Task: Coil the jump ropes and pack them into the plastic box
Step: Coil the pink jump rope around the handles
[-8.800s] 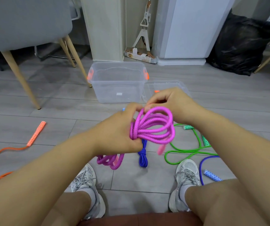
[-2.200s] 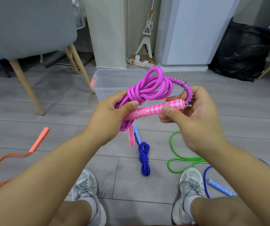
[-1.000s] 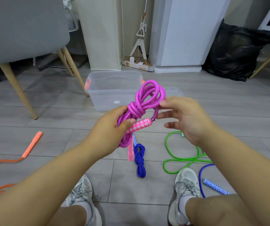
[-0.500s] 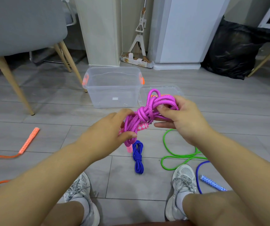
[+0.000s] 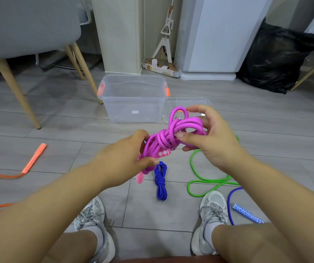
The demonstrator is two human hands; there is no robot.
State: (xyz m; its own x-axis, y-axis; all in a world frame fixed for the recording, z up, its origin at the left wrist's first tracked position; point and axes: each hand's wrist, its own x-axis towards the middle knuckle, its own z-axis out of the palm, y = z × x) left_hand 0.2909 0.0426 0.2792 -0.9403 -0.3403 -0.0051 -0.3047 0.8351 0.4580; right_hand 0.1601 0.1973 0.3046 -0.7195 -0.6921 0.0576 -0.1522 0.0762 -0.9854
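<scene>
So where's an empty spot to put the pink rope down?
Bare floor lies between the chair leg and the plastic box, and between the left shoe and right shoe, below the blue bundle. The box looks empty too. It is crowded beside the right shoe, where the green rope and another blue rope lie.

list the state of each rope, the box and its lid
magenta rope: bundled, held by left hand and right hand
plastic box: open, empty
lid: off, beside the box
coiled blue rope: on floor, unpacked
green rope: loose on floor
orange rope: loose on floor
</scene>
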